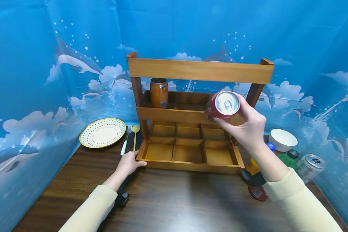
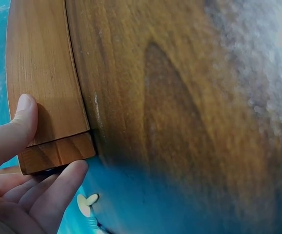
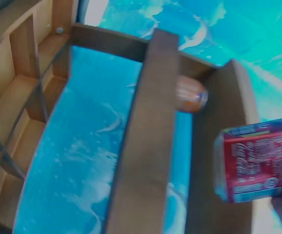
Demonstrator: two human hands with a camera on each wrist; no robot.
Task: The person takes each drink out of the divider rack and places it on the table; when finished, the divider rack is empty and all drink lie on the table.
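A two-tier wooden rack point(image 1: 191, 167) with divided compartments stands on the table. My left hand point(image 1: 127, 164) grips its front left corner. In the left wrist view, the thumb point(image 2: 26, 114) lies on the front board point(image 2: 43, 63) and the fingers are around the corner's side. Up at the right end of the upper shelf, my right hand point(image 1: 250, 124) holds a red soda can point(image 1: 217, 108), its silver top tilted towards me. The right wrist view shows the can point(image 3: 253, 161) apart from the rack's boards. An orange can point(image 1: 159, 93) stands in the upper left compartment.
Left of the rack lie a patterned plate point(image 1: 102, 132), a fork point(image 1: 127, 141) and a light green spoon point(image 1: 135, 130). At right, partly behind my arm, are a white bowl point(image 1: 282, 141), a green bottle point(image 1: 288, 159), a silver can point(image 1: 310, 167) and a yellow bottle point(image 1: 252, 167).
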